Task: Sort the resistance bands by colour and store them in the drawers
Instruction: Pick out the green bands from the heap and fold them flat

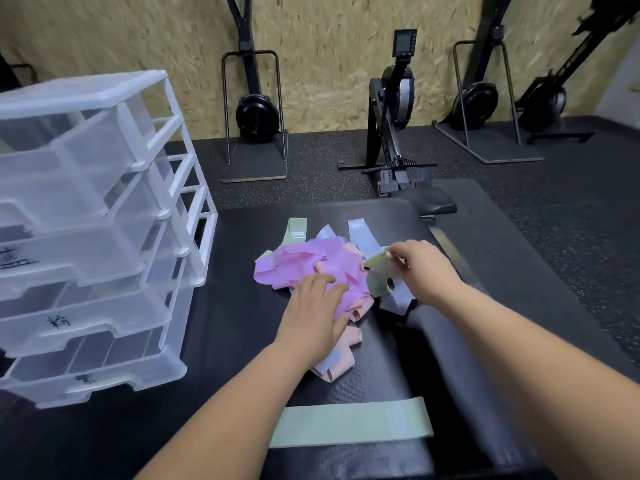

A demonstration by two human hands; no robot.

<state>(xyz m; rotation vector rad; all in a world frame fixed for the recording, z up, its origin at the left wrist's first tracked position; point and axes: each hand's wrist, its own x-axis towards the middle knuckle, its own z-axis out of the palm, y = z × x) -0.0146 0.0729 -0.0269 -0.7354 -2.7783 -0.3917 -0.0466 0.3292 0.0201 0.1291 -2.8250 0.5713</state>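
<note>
A tangled pile of resistance bands lies on the black mat (pixel 388 368): purple bands (pixel 304 261), peach ones (pixel 341 362), pale blue ones (pixel 362 233) and green ones (pixel 296 230). My left hand (pixel 317 317) rests flat on the purple bands with its fingers spread. My right hand (pixel 424 270) pinches a light green band (pixel 379 271) at the pile's right side. One green band (pixel 349 424) lies flat by itself near the front. A clear plastic drawer unit (pixel 97 237) stands at the left, its drawers pulled partly out.
Handwritten labels mark the lower drawer fronts (pixel 59 322). Black rowing machines (pixel 398 109) and metal stands (pixel 254 112) line the chipboard wall behind. Dark rubber floor (pixel 554 220) surrounds the mat.
</note>
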